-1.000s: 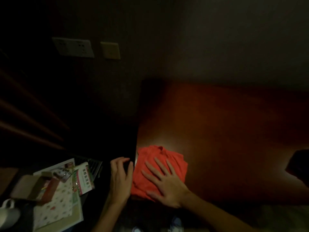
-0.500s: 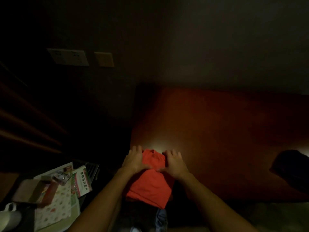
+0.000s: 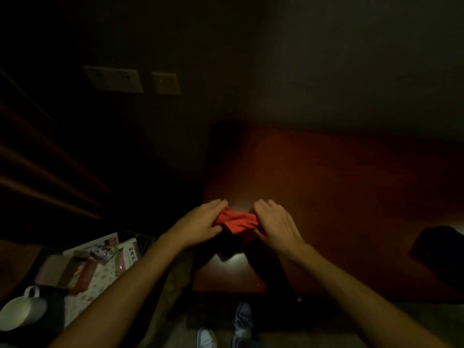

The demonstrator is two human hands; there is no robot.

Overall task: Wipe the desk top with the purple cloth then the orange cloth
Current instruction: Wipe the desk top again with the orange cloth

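Hands both clamped on orange cloth (image 3: 237,219): I see left hand (image 3: 200,226) and right hand (image 3: 276,226) bunching it above desk top (image 3: 351,187); dark lump (image 3: 444,254) far right.

orange cloth (image 3: 238,220), reddish-brown desk top (image 3: 339,187), white mug (image 3: 21,312)

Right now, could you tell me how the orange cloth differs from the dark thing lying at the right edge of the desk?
The orange cloth is bright and bunched small; the dark thing is near black and spreads wider. The orange cloth is gripped by the left hand and right hand; the dark thing lies untouched. What it is cannot be told in this light. Both sit over the desk.
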